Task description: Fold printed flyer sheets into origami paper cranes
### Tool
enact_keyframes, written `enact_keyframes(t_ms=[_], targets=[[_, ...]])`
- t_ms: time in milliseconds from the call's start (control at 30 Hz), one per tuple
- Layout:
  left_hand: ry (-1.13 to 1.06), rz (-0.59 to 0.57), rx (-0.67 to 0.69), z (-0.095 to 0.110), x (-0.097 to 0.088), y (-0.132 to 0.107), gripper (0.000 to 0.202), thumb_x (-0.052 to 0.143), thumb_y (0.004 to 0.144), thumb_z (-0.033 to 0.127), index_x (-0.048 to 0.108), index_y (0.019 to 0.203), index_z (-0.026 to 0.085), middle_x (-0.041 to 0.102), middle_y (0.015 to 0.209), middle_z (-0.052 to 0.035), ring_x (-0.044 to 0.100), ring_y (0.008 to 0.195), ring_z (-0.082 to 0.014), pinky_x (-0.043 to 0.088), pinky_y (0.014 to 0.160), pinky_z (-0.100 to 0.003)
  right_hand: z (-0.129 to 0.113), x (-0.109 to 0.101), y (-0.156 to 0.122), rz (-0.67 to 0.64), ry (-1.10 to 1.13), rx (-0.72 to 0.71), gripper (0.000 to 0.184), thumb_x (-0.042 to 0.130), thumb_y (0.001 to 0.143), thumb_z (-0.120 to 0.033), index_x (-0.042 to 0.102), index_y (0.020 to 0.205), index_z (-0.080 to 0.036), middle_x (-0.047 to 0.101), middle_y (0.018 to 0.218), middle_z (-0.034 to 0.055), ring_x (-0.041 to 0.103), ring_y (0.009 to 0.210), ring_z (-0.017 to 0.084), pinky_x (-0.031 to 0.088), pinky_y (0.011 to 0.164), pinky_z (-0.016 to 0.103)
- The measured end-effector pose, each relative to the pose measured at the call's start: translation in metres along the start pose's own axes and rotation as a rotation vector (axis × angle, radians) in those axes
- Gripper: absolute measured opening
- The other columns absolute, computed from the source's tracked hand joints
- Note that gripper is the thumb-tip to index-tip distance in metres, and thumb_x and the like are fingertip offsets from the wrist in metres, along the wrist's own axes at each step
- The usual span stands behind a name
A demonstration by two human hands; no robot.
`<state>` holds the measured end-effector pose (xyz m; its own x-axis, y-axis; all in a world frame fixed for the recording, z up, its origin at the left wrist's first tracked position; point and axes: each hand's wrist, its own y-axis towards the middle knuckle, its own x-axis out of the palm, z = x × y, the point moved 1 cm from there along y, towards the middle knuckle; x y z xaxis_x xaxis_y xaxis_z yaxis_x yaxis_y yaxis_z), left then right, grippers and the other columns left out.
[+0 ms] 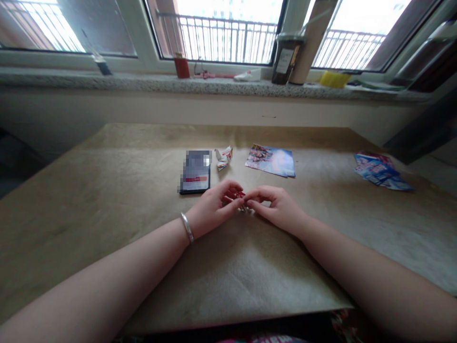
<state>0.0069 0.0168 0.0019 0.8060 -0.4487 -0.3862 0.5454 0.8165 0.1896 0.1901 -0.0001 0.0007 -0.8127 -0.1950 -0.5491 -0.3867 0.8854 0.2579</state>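
Both my hands meet over the middle of the table, pinching a small folded piece of red and white paper that the fingers mostly cover. My left hand, with a silver bangle at the wrist, grips it from the left. From the other side, the fingertips of my right hand are closed on its edge. Just beyond the left hand stands a folded paper figure in white, red and orange. Left of that figure lies a dark tablet or phone, its screen partly pixelated.
Printed paper sheets lie past my right hand. A pile of blue and red printed papers is at the table's right. The brown-covered table ends below a windowsill holding a red container, a dark jar and a yellow object.
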Motion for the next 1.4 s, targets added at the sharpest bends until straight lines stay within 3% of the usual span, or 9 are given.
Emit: enact_keyframes(t_ms=[200, 367, 800, 1000, 1200, 1400], targets=[[-0.019, 0.003, 0.007, -0.007, 0.0, 0.001, 0.02, 0.06, 0.079, 0.025, 0.054, 0.096, 0.015, 0.063, 0.087, -0.0024, 0.063, 0.075, -0.0112, 0.054, 0.069, -0.024, -0.001, 0.001, -0.002, 0.024, 0.023, -0.029, 0.014, 0.055, 0.08, -0.019, 0.066, 0.09, -0.018, 0.068, 0.081, 0.0029, 0.061, 0.072, 0.013, 0.048, 0.066, 0.025], [0.027, 0.018, 0.025, -0.004, 0.001, 0.002, 0.01, 0.054, 0.079, 0.017, 0.054, 0.089, 0.016, 0.066, 0.081, -0.0004, 0.064, 0.073, -0.0098, 0.05, 0.064, -0.02, 0.002, 0.003, -0.001, 0.042, 0.101, 0.014, 0.011, 0.058, 0.079, -0.02, 0.061, 0.089, -0.017, 0.06, 0.068, -0.0006, 0.055, 0.061, 0.01, 0.046, 0.06, 0.023], [0.036, 0.054, -0.005, -0.01, 0.0, 0.002, 0.019, 0.055, 0.081, 0.022, 0.045, 0.097, 0.018, 0.071, 0.08, -0.0019, 0.064, 0.066, -0.0119, 0.046, 0.06, -0.022, 0.006, 0.005, -0.002, 0.04, 0.134, 0.017, 0.012, 0.059, 0.078, -0.019, 0.057, 0.089, -0.018, 0.052, 0.064, -0.004, 0.049, 0.057, 0.008, 0.044, 0.057, 0.022], [0.009, -0.009, -0.012, -0.009, 0.0, 0.002, 0.022, 0.055, 0.081, 0.026, 0.044, 0.098, 0.018, 0.069, 0.078, -0.002, 0.063, 0.063, -0.0118, 0.045, 0.056, -0.021, 0.005, 0.005, -0.001, 0.016, 0.122, 0.004, 0.021, 0.056, 0.079, -0.017, 0.057, 0.1, -0.018, 0.054, 0.068, -0.0032, 0.05, 0.058, 0.008, 0.046, 0.058, 0.023], [-0.052, -0.037, -0.024, -0.009, 0.0, 0.001, 0.02, 0.052, 0.082, 0.02, 0.043, 0.099, 0.018, 0.069, 0.082, -0.0029, 0.063, 0.067, -0.0124, 0.047, 0.06, -0.023, 0.005, 0.004, -0.001, 0.002, 0.155, 0.008, 0.017, 0.057, 0.078, -0.018, 0.059, 0.096, -0.018, 0.055, 0.066, -0.0032, 0.052, 0.059, 0.009, 0.045, 0.061, 0.024], [-0.104, -0.105, -0.021, -0.011, 0.002, 0.002, 0.014, 0.051, 0.083, 0.02, 0.047, 0.096, 0.017, 0.067, 0.083, -0.0038, 0.062, 0.07, -0.0125, 0.046, 0.061, -0.023, 0.014, 0.004, 0.001, -0.062, 0.295, 0.121, 0.013, 0.06, 0.077, -0.027, 0.059, 0.086, -0.018, 0.056, 0.068, -0.002, 0.049, 0.059, 0.01, 0.04, 0.057, 0.024]])
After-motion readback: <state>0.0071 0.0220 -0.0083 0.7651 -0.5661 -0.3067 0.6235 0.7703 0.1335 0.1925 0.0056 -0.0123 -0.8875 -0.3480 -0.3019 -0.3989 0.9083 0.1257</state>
